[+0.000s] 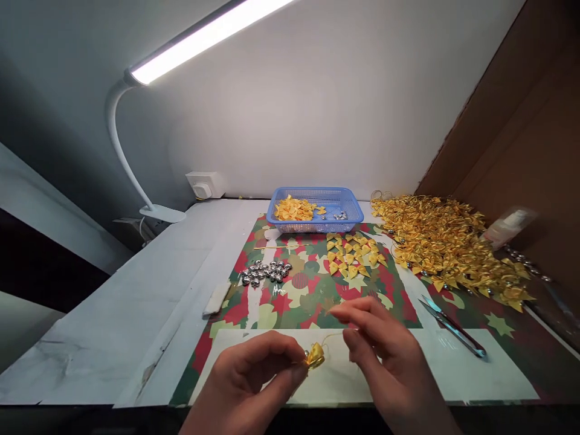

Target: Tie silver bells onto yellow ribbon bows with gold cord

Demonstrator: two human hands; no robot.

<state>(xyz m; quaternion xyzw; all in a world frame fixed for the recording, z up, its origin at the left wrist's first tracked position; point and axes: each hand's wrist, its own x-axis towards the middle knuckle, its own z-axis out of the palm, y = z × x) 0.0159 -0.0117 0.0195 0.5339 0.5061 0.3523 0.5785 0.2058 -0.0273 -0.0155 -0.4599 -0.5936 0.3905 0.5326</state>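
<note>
Silver round beads [258,272] lie heaped beyond the left hand [254,380], whose thumb and forefinger pinch a shiny gold ribbon bow [316,356] above a flat off-white sheet [339,383]; that hold should stay firm without crushing the loops. Rightward, a thin gold thread [334,335] curves towards the right hand [385,344]; whether its curved fingers grip it, I cannot tell. Pulling gently would likely avoid kinks

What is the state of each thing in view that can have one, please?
Desk lamp: switched on.
Blue basket: upright, partly filled.
Held bow: pinched in the left hand's grip.
Right hand: thumb and fingers apart.
Silver beads: loose, clustered.
Small bows: spread in rough rows.
Bow pile: heaped.
Pointed tool: lying flat.
Bottle: leaning or upright, cannot tell.
</note>
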